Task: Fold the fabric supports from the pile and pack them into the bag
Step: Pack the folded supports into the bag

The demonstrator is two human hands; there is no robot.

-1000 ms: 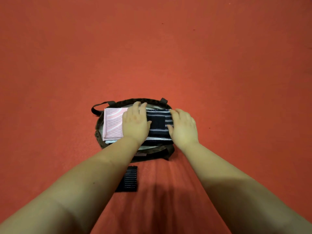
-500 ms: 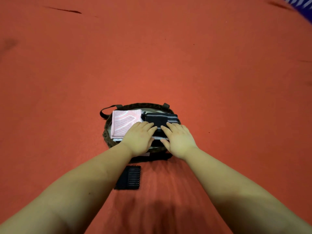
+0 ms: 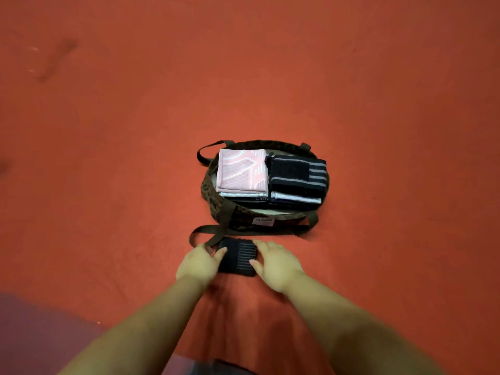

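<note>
Both hands have left the bag [image 3: 216,209] — left hand [image 3: 198,262], right hand [image 3: 276,262] flank the black support [image 3: 238,257].

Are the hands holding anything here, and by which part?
Both hands grip the small black ribbed support lying before the bag: left hand at its left edge, right hand at its right edge.

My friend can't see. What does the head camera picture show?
Two hands, left hand and right hand, grip a small black support on a red floor. Just beyond, an open bag holds folded pink and striped black supports.
</note>
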